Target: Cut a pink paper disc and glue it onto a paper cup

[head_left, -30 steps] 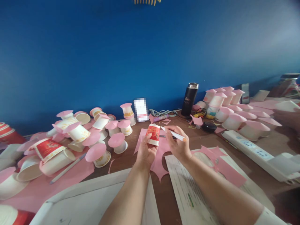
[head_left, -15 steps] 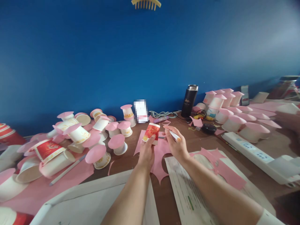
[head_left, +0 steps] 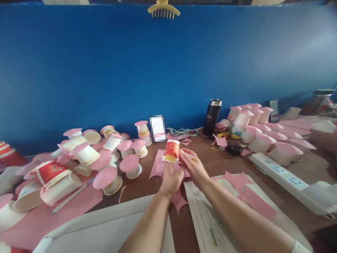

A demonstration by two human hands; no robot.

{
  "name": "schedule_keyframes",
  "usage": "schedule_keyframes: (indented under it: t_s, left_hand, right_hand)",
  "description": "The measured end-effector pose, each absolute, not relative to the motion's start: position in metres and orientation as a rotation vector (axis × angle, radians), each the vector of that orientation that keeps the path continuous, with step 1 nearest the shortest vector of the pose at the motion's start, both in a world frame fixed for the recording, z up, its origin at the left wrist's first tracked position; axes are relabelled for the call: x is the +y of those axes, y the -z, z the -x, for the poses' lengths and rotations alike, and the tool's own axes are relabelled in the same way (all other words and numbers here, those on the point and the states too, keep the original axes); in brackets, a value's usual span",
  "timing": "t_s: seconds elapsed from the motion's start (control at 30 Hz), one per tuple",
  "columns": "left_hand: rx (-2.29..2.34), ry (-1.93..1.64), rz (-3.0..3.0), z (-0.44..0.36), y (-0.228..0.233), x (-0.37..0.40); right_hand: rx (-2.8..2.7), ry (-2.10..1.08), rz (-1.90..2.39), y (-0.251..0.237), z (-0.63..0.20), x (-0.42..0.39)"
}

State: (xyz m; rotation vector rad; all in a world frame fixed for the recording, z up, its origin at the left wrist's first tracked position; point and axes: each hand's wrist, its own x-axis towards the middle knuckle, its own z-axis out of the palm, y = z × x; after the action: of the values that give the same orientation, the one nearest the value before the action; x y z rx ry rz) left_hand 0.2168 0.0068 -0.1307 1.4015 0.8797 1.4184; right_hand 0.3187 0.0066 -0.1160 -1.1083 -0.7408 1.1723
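Note:
A small red-and-white paper cup is held upside down above the brown table, gripped from below by my left hand. My right hand is pressed against the cup's right side. Its fingers are closed around a white pen, of which only the orange end shows. A cut sheet of pink paper lies under both hands.
Several cups with pink paper discs crowd the left; more stand at the right. A black flask, a black round object and a white power strip lie right. A printed sheet and white board lie near me.
My right hand has swung in from the right and now touches the cup; the pen, earlier sticking out, is mostly hidden. The cup has tilted more upright. The view has tipped slightly upward.

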Motion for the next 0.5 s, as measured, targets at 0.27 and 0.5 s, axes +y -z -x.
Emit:
schedule_keyframes:
  t_s: [0.27,0.5]
  left_hand:
    - [0.867,-1.331,-1.59,-0.218,0.133,0.005]
    - [0.959,-1.324,-1.798,-0.219,0.133,0.002]
  right_hand:
    - [-0.785,-1.285,1.025,0.119,-0.313,0.003]
    - [-0.743,-1.303,0.995,0.127,-0.318,0.009]
